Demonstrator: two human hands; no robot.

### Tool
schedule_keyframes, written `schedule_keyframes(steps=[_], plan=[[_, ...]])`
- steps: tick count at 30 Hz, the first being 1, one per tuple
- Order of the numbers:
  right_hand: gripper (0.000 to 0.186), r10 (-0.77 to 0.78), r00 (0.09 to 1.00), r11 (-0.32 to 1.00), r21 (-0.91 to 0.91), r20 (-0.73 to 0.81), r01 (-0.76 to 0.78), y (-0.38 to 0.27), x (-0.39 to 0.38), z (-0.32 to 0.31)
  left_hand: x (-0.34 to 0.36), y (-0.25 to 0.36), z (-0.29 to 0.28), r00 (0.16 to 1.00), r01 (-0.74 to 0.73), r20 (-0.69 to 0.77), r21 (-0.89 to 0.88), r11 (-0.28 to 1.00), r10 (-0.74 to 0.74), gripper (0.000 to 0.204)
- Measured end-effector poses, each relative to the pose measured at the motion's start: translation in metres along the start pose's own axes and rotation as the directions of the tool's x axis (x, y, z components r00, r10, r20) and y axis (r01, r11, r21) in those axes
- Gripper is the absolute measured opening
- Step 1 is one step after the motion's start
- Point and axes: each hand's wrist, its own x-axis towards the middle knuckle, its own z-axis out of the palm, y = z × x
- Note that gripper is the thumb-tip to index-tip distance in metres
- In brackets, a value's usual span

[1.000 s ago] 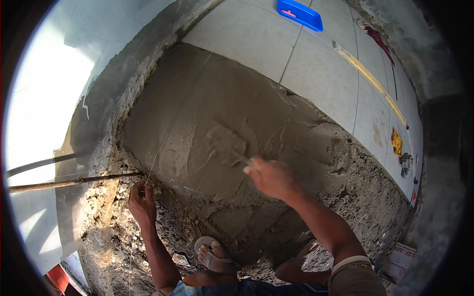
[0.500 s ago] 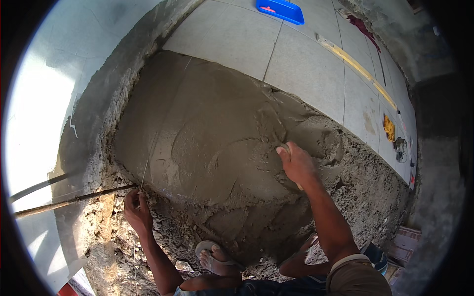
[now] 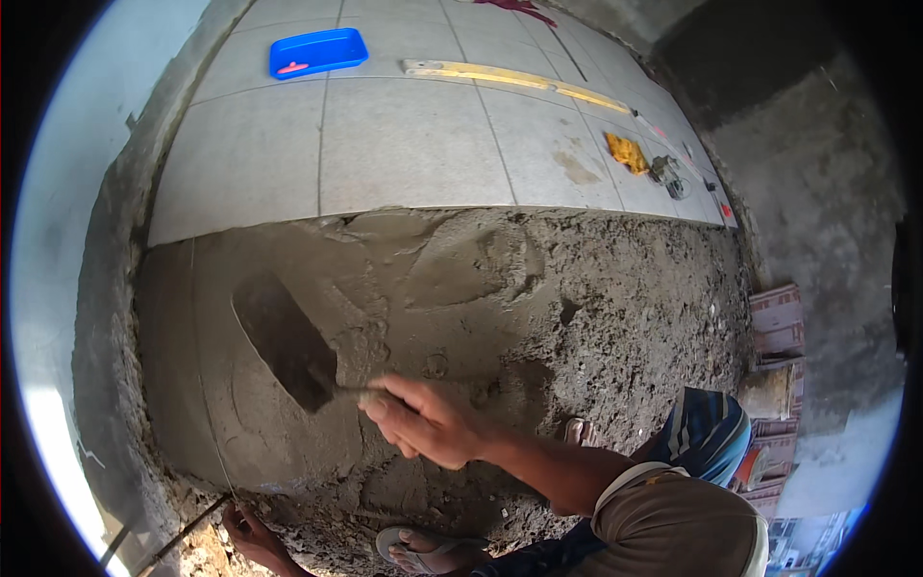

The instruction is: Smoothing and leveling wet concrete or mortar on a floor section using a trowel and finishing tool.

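Right of the string (image 3: 205,385), I'd lay the trowel (image 3: 282,338), gripped in the right hand (image 3: 423,421), flat to the mortar (image 3: 437,322); the left hand's (image 3: 256,540) hold I can't tell.

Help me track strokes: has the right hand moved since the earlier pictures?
Yes. Judged against the floor tiles, the right hand has moved away from their edge.
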Motion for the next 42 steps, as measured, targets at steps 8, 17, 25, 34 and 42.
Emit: schedule_keyframes(steps=[8,17,25,34,42], plan=[[0.044,-0.011,0.979,0.835,0.541,0.202,-0.103,0.010,-0.025,0.000,-0.011,0.023,-0.006,0.993,-0.118,0.000,0.124,0.985,0.118,0.043],[0.049,0.136,0.990,0.892,0.439,-0.028,-0.110,-0.044,-0.020,-0.044,-0.069,0.133,-0.058,0.901,-0.408,0.205,0.095,0.908,0.383,0.059],[0.052,0.398,0.834,0.871,0.443,-0.382,-0.212,-0.098,-0.254,-0.091,-0.141,0.339,-0.154,0.665,-0.535,0.631,0.028,0.844,0.400,0.059],[0.036,0.736,0.283,0.596,0.787,-0.615,0.160,-0.189,-0.511,-0.202,-0.151,0.573,-0.232,0.485,-0.591,0.851,0.150,0.792,0.201,0.061],[0.032,0.870,0.128,0.400,0.834,-0.475,0.379,-0.152,-0.633,-0.182,-0.195,0.707,-0.105,-0.153,-0.759,0.819,-0.456,0.464,0.553,0.059]])
